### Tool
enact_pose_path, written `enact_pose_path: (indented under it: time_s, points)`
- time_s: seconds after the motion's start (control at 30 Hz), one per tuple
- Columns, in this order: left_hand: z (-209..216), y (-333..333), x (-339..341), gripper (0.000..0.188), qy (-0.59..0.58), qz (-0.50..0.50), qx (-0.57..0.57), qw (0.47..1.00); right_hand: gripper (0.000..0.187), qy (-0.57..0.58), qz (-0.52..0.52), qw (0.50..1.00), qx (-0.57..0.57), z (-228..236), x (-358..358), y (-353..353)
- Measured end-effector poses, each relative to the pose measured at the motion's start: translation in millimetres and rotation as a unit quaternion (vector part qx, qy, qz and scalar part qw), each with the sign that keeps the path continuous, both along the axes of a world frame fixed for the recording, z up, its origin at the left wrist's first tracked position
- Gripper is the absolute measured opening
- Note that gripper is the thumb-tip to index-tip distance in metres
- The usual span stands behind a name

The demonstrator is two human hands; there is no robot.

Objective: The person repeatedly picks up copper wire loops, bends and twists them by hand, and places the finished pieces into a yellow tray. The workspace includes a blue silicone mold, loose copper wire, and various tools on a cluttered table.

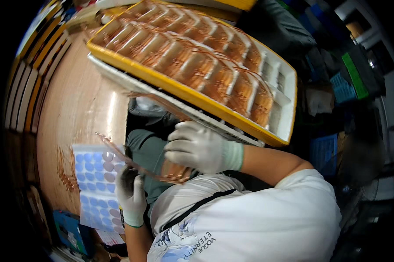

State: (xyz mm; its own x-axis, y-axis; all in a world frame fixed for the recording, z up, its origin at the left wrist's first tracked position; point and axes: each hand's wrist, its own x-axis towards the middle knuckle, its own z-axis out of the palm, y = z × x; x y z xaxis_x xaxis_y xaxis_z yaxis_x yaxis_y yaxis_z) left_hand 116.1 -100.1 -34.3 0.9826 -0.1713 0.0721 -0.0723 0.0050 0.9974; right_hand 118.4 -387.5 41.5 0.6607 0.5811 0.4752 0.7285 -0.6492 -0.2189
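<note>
Both my hands wear white knitted gloves. A looped bundle of thin copper wires (168,177), blurred by motion, stretches between them over my lap. My left hand (131,192) is closed around the bundle near its left end, its dark-stained fingers and thumb pointing up. Close below the tray's near edge, my right hand (199,148) has its fingers curled over the loop, which passes behind them. A yellow-rimmed white tray (288,100) stands just beyond; bent copper wires (192,65) fill most of its compartments.
Under the filled tray sits another white tray (107,70). A wooden table (70,105) extends to the left, bearing a sheet of round blue and purplish stickers (94,187) and loose copper wires (66,170). Stacked trays (26,96) line the far left; blue crates (323,153) stand at right.
</note>
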Motion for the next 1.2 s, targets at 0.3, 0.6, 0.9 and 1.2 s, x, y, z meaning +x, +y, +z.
enact_pose_path:
  time_s: [0.3, 0.6, 0.9, 1.2]
  points:
    - [13, -76, -11, 0.042, -0.042, -0.153, 0.132, 0.978, 0.086, -0.036, -0.313, 0.927, -0.203, 33, -85, -269]
    - [11, -103, -9, 0.042, -0.002, -0.147, 0.175, 0.974, 0.073, 0.032, -0.246, 0.896, -0.368, 15, -27, -392]
    - [-2, -122, 2, 0.041, 0.032, -0.176, 0.221, 0.959, 0.045, 0.036, -0.241, 0.810, -0.533, 32, -8, -380]
    - [-12, -121, 11, 0.040, 0.057, -0.203, 0.213, 0.954, 0.054, 0.158, -0.288, 0.749, -0.575, 23, 10, -338]
